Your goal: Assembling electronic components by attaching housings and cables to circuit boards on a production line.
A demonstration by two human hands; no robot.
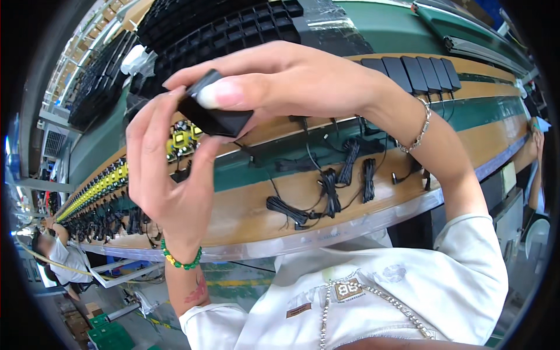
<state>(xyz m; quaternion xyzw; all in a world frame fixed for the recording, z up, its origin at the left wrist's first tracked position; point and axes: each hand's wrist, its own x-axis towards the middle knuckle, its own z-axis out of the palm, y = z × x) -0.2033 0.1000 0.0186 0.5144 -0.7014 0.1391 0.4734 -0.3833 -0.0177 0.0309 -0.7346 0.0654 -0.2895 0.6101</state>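
Note:
Both of my hands are closed on a black power adapter case, raised and tilted above the bench. My left hand grips it from the left side, fingers up and thumb below. Over the top reaches my right hand, its thumb pressed on the upper face. Part of the case is hidden by the fingers. A black cord shows just below it; where its end joins is hard to make out. Bundled black cables lie on the bench below the hands.
A long row of circuit boards with yellow transformers runs left along the bench. Finished-looking black adapters stand at the right. Black compartment trays are stacked behind. One person sits far left; another person's arm shows far right.

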